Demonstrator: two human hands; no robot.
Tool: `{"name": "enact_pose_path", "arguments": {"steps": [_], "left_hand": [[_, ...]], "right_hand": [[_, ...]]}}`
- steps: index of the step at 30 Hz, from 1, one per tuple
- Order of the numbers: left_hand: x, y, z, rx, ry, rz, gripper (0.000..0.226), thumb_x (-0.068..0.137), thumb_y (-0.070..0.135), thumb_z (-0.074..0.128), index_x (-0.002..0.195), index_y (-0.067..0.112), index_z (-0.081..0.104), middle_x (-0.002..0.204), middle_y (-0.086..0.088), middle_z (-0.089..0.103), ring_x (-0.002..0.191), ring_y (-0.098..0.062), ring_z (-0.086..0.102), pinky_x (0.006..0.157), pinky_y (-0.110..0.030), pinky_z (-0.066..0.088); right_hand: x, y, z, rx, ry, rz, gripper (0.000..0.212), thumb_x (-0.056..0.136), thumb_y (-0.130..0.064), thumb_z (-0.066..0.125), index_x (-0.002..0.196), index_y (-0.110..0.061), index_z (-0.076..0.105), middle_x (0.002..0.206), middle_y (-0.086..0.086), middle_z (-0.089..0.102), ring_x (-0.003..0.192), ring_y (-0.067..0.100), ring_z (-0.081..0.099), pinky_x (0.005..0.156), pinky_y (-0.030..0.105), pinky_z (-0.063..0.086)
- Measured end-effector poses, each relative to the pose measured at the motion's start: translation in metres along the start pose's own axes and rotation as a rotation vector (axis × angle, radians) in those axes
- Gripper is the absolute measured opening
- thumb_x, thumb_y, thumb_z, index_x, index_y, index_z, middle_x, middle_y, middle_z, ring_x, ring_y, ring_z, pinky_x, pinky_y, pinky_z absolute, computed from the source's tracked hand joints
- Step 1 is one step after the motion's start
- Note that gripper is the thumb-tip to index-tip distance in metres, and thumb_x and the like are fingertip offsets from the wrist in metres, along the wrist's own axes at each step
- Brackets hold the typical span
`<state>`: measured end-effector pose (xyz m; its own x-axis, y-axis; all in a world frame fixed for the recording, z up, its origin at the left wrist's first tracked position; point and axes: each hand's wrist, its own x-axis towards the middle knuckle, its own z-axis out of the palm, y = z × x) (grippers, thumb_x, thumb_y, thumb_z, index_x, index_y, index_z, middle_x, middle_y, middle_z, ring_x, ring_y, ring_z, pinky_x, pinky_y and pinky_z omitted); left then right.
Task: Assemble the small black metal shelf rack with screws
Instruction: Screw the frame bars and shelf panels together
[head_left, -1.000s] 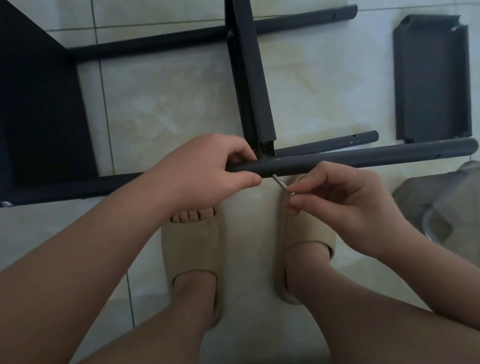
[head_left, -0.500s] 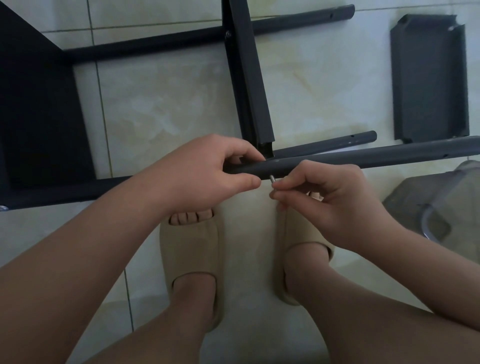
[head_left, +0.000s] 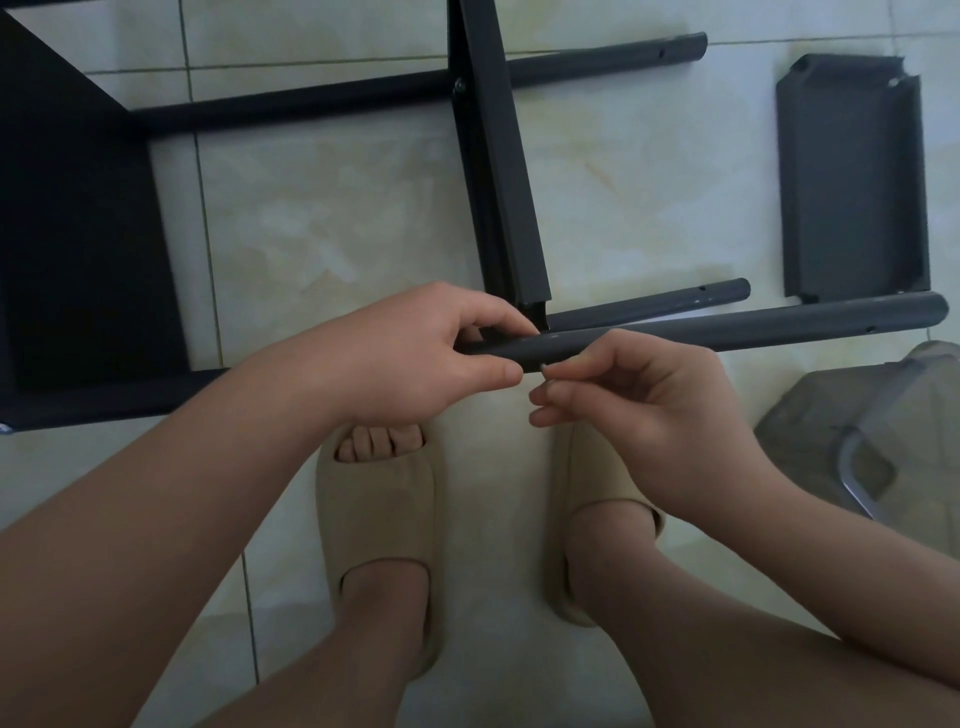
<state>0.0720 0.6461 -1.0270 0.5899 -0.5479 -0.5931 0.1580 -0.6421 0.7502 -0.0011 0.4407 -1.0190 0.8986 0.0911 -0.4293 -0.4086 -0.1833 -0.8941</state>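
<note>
- Right, the pale tiled floor (head_left: 363, 218) carries everything here, grout lines running up its left side.
- The half-built black rack (head_left: 78, 234) lies on its side over the floor's far-left part. One broad shelf is at the left, and two round legs reach out to the right.
- A second shelf (head_left: 498, 156) is seen edge-on, crossing between those two legs. A bolt head shows where it meets the far leg.
- A loose shelf panel (head_left: 852, 182) lies flat toward the floor's far-right part, lips up, apart from the rack.
- A clear plastic item (head_left: 883, 415) sits at the right edge, and I cannot tell what it is.
- A free grey tube (head_left: 753, 327) is held level just above the rack's near leg, its far end close to the loose panel.
- Two beige slippers (head_left: 374, 519) stand side by side below the tube.
- The left hand (head_left: 415, 358) is wrapped round the tube's left end, thumb underneath.
- The right hand (head_left: 649, 410) is curled, with thumb and forefinger pinching at the tube's underside.
- The screw (head_left: 543, 368) shows only as a pale sliver between those fingertips, touching the tube.
</note>
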Motion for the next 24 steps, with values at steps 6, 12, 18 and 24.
{"name": "enact_pose_path", "arguments": {"steps": [6,12,18,24], "left_hand": [[-0.0008,0.0001,0.0006,0.018,0.007,-0.003,0.025,0.093,0.039,0.064,0.115,0.05,0.065,0.072,0.027,0.06,0.061,0.001,0.055,0.059,-0.02,0.037],[-0.0013,0.001,0.0005,0.021,-0.002,0.0,0.023,0.094,0.039,0.063,0.115,0.049,0.065,0.073,0.03,0.06,0.06,0.003,0.056,0.052,-0.01,0.036],[-0.0021,0.0029,0.0013,0.011,0.001,-0.002,0.027,0.095,0.036,0.063,0.118,0.049,0.063,0.072,0.034,0.058,0.062,0.007,0.056,0.053,-0.008,0.036],[-0.0047,0.0038,0.0024,-0.003,0.051,-0.046,0.021,0.09,0.042,0.067,0.11,0.046,0.063,0.078,0.022,0.064,0.061,0.005,0.057,0.056,-0.017,0.037]], "right_hand": [[-0.0013,0.0007,0.0024,-0.041,0.014,-0.006,0.019,0.086,0.006,0.072,0.084,-0.013,0.071,0.078,0.002,0.077,0.074,0.019,0.077,0.078,0.039,0.062],[-0.0046,0.0034,0.0027,-0.367,0.05,-0.162,0.01,0.089,-0.008,0.075,0.087,-0.017,0.072,0.076,-0.013,0.076,0.076,-0.001,0.073,0.076,0.042,0.059],[-0.003,0.0021,0.0072,-0.351,0.075,-0.113,0.025,0.089,-0.01,0.076,0.081,-0.032,0.066,0.076,-0.015,0.075,0.075,0.001,0.074,0.078,0.046,0.059],[-0.0004,-0.0051,0.0041,-0.484,0.088,-0.183,0.008,0.087,-0.013,0.078,0.085,-0.018,0.072,0.073,-0.01,0.073,0.067,0.005,0.071,0.067,0.044,0.059]]}}
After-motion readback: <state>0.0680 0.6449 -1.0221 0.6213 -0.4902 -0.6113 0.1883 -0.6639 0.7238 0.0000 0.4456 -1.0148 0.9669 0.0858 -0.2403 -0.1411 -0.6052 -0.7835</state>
